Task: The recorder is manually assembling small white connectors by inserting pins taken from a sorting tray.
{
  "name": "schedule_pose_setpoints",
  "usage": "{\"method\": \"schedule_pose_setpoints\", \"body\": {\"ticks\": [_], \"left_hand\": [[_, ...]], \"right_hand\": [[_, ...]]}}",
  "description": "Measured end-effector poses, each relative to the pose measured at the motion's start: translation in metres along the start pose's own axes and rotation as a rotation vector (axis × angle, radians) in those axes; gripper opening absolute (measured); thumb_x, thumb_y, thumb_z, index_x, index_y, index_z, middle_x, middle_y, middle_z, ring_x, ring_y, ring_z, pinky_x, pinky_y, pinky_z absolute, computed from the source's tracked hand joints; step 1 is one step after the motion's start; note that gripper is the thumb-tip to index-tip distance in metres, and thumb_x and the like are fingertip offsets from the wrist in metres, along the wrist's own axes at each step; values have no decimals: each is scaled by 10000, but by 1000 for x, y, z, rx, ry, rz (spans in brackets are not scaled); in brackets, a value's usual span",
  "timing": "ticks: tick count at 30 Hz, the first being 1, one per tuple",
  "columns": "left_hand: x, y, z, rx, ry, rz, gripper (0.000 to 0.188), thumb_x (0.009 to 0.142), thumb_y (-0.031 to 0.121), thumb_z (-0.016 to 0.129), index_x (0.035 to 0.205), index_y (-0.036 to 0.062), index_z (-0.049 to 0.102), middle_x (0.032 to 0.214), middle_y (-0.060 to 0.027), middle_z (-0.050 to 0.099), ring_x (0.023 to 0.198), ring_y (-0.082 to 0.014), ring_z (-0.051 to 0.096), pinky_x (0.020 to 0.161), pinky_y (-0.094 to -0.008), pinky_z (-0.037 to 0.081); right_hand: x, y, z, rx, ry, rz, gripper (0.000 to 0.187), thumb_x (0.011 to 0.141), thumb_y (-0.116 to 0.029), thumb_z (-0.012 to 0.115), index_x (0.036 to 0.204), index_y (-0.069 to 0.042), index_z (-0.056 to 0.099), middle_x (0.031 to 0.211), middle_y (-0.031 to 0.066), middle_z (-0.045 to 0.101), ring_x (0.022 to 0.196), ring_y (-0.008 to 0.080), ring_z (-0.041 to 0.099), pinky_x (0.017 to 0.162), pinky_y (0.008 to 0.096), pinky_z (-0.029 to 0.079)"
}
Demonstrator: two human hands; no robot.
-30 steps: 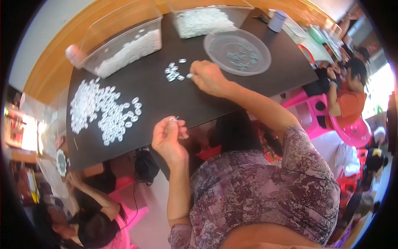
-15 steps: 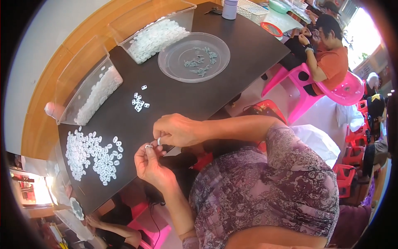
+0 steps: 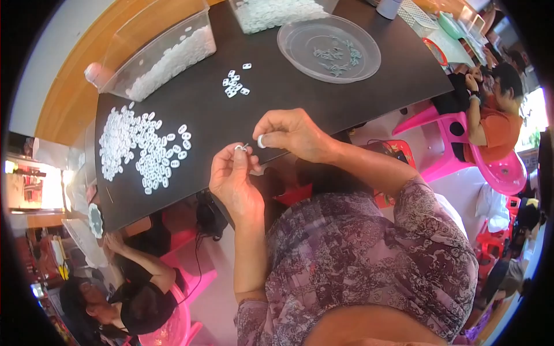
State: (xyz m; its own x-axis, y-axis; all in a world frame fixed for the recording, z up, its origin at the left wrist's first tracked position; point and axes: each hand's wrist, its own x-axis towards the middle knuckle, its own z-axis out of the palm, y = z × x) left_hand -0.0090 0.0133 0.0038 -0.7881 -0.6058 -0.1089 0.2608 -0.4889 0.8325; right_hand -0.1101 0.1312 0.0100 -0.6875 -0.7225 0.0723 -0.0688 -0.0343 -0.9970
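Note:
Close together at the table's near edge, both my hands are pinching small parts. In my left hand (image 3: 236,184), thumb and fingers grip a small white piece (image 3: 239,148) with a thin greyish bit sticking out of it. My right hand (image 3: 303,137) holds a small white oval piece (image 3: 261,141) between thumb and finger, a little apart from the left. Many white oval pieces (image 3: 154,162) with dark marks lie spread at the left. Beyond my hands sits a small cluster of white two-holed pieces (image 3: 234,85). Small grey-green parts (image 3: 334,55) lie in a clear round tray (image 3: 293,57).
Two clear tubs stand along the far side, one left (image 3: 133,86) and one at the back (image 3: 254,29), both with white pieces. A person in orange (image 3: 499,121) sits at the right; another person (image 3: 144,300) sits at lower left. A pale bottle (image 3: 388,8) stands at the back.
My view has turned, so the table appears higher and further right. My hands have drawn slightly apart, and the white oval piece in my right hand shows more plainly.

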Motion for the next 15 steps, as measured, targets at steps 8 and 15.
{"method": "schedule_pose_setpoints", "body": {"ticks": [8, 15], "left_hand": [[-5, 2, -2, 61, 6, 64, 128, 862, 24, 580, 974, -39, 581, 792, -96, 608, 632, -130, 567, 521, -232, 456], [-9, 3, -6, 76, 13, 81, 103, 847, 25, 604, 925, -32, 567, 766, -100, 622, 610, -127, 583, 501, -218, 462]], "right_hand": [[2, -10, 9, 106, -32, 82, 134, 849, -74, 582, 972, -28, 611, 816, 5, 629, 713, 35, 539, 565, 171, 400], [4, -11, 13, 62, 30, 98, 147, 827, -100, 609, 933, 0, 615, 786, 32, 641, 669, 59, 566, 541, 191, 423]]}}
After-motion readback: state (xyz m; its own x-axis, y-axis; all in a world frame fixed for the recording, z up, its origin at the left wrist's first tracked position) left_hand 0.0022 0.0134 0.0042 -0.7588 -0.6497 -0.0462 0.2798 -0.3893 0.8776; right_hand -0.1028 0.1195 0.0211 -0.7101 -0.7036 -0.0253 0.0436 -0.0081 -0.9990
